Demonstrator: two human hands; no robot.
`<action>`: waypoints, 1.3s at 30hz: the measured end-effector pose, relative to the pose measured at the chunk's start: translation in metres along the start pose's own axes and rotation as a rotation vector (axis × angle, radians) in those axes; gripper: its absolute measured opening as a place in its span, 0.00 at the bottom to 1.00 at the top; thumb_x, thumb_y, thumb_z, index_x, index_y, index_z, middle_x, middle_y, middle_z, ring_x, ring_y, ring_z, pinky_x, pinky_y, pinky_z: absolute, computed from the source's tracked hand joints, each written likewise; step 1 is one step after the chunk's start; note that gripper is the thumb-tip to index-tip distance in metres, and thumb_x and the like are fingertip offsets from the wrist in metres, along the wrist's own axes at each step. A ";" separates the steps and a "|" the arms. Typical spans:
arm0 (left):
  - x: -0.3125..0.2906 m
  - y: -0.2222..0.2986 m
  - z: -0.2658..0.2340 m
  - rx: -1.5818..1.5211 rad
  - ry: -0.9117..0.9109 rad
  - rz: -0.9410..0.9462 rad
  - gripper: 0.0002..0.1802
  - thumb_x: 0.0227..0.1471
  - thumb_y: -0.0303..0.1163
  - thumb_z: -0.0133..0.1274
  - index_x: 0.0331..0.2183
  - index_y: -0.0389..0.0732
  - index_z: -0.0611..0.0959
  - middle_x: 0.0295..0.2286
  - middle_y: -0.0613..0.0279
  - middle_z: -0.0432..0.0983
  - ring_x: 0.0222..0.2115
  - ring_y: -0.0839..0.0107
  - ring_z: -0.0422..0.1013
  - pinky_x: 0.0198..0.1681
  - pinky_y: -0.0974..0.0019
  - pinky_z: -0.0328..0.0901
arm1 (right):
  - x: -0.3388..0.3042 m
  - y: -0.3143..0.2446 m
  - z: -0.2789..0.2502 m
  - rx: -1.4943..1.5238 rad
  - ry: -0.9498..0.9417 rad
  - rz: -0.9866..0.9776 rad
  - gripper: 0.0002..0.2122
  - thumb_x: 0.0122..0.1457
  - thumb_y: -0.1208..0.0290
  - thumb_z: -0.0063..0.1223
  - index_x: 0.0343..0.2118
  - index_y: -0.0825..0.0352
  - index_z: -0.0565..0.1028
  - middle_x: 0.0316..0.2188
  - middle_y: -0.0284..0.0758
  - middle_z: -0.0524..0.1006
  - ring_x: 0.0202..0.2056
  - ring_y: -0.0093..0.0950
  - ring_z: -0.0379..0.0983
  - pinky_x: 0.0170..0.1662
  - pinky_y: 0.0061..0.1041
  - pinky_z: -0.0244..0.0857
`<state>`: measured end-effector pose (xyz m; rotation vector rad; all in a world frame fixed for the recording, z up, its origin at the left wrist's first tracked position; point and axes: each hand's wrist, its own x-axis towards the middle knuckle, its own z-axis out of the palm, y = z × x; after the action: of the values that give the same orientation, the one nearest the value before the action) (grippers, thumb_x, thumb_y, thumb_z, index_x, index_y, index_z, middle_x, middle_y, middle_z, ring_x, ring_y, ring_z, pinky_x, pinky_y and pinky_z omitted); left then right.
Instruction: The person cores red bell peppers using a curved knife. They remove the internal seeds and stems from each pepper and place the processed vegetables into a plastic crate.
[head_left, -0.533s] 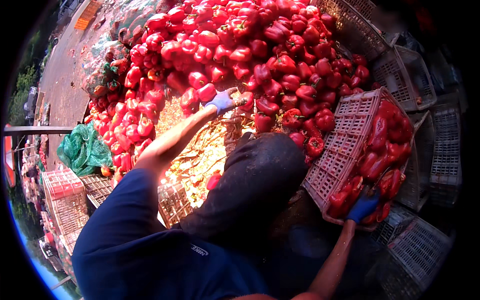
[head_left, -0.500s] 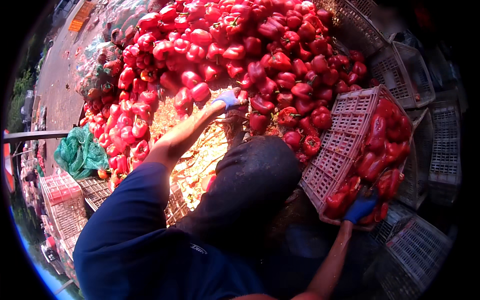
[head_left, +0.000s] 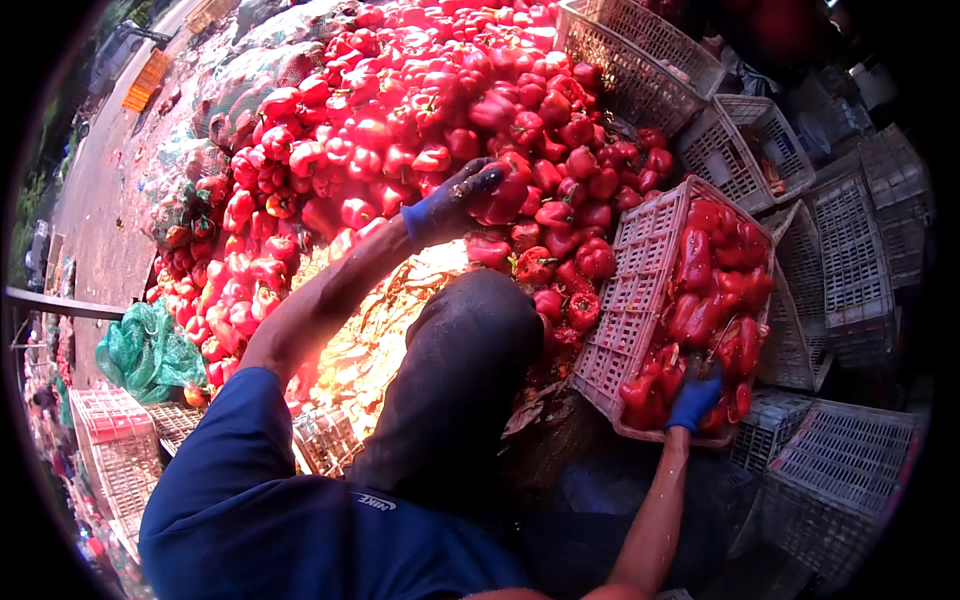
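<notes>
My left hand point(head_left: 450, 208), in a blue glove with dark fingers, is closed around a whole red bell pepper point(head_left: 505, 198), above the near edge of a large heap of red bell peppers point(head_left: 400, 125). My right hand point(head_left: 697, 398), also gloved in blue, rests in the near end of a pinkish plastic crate point(head_left: 625, 305) that stands tilted at my right. Split, glossy red peppers point(head_left: 705, 265) fill this crate. The right fingers look curled among them; something small and thin shows at their tips, too unclear to name.
Yellowish scraps point(head_left: 375, 335) cover the ground beside my knee. Slatted crates point(head_left: 850, 250) stand stacked at the right, and another crate point(head_left: 630, 65) is behind the heap. Net sacks point(head_left: 180, 185) line the heap's left side, near a green net point(head_left: 150, 350).
My left hand has lifted off the heap with a bell pepper and come up closer to me. My right hand stays in the crate. The whole view has shifted slightly.
</notes>
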<state>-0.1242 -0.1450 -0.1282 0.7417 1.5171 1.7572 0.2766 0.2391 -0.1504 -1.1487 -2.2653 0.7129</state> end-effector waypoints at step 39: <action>-0.002 0.141 0.242 0.074 -0.324 0.256 0.29 0.60 0.41 0.63 0.56 0.38 0.73 0.50 0.64 0.73 0.53 0.77 0.66 0.58 0.65 0.65 | -0.051 -0.222 -0.060 0.880 -0.221 -0.344 0.33 0.51 0.72 0.75 0.59 0.70 0.70 0.52 0.35 0.77 0.50 0.25 0.75 0.56 0.27 0.71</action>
<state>0.0499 -0.0143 0.0480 1.2395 1.3165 1.6657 0.2148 0.0975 0.0273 -0.2649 -1.8641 1.5178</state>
